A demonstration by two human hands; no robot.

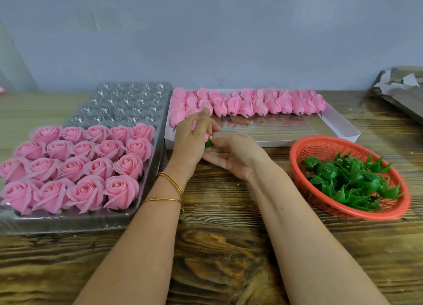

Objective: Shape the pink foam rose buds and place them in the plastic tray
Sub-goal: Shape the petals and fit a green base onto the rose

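A pink bud (207,137) is gripped in the curled left hand (193,136). The right hand (231,155) is held palm-up beside it, fingers nearly straight; any pinch cannot be told.

Open table (217,247) between plastic tray (128,103) and red basket (295,163) (white box (338,121) behind)

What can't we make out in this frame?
Head view only:
1. The bud: mostly hidden by the fingers of the left hand; its shape is unclear.
2. The right hand: fingertips are behind the left hand, so its grip on the calyx is unclear.
3. The tray: left side cut off by the frame edge.
4. The cardboard: cut off at the right edge.
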